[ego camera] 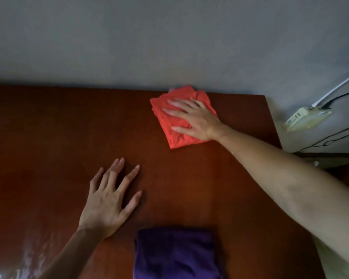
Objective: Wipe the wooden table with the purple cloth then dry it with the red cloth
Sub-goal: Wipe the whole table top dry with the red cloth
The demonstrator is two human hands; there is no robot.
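Purple cloth (175,254) lay folded at the tabletop's (48,127) near edge; right hand (195,119), grip wide and flat, pressed the red cloth (169,133) near the far right corner

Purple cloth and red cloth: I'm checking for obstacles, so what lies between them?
In the head view, only bare wooden table separates the purple cloth from the red cloth.
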